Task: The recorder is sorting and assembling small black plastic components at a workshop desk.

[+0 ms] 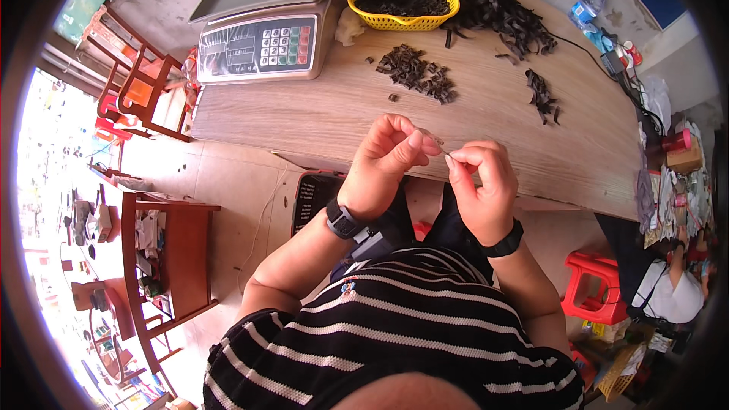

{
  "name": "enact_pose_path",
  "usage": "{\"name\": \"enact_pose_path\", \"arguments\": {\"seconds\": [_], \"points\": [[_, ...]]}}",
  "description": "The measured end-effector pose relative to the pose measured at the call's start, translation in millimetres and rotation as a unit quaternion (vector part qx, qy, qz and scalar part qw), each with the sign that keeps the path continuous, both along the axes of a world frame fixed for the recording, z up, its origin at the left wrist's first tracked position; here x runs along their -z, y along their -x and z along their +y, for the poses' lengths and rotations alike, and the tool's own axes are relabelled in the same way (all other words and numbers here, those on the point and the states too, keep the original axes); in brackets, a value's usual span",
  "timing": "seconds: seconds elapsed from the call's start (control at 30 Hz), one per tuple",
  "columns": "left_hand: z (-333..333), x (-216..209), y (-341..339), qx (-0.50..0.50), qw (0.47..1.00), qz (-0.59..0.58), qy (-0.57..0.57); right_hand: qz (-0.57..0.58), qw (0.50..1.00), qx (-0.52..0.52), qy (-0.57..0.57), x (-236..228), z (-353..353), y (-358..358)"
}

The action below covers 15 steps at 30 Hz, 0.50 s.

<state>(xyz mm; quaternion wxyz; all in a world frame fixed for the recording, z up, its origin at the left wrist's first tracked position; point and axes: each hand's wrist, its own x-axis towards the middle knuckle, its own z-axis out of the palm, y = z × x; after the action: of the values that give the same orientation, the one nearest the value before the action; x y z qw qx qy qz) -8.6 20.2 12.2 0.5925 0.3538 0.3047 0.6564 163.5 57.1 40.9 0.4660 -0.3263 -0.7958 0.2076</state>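
My left hand [382,163] and my right hand [486,191] are raised close together over the front edge of the wooden table [304,118]. Thumb and fingers of each are pinched on a small thin strip [436,139] that spans the gap between them; it is too small to make out its kind. Just beyond my hands lies a loose heap of short dark, looped pieces [416,72], with one stray piece [392,97] nearer to me. A small bunch of longer dark strips [540,97] rests to the right.
At the back left stands a digital weighing scale [258,49]. Beside it, a yellow basket [402,23] holds many dark pieces, and a large pile of dark strips [497,7] spreads rightward. A plastic bottle [588,6] lies at the back right. A red stool [592,288] stands below.
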Motion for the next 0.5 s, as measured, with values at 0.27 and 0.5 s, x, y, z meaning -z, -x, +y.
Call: {"name": "enact_pose_path", "arguments": {"seconds": [0.27, 0.5], "points": [[1, 14, -15, 0.007, 0.990, -0.143, -0.010, -0.146, 0.970, -0.021, -0.193, -2, 5, 0], [-5, 2, -6, 0.008, 1.000, 0.025, -0.015, -0.096, 0.992, -0.031, -0.081, -13, 13, 5]]}}
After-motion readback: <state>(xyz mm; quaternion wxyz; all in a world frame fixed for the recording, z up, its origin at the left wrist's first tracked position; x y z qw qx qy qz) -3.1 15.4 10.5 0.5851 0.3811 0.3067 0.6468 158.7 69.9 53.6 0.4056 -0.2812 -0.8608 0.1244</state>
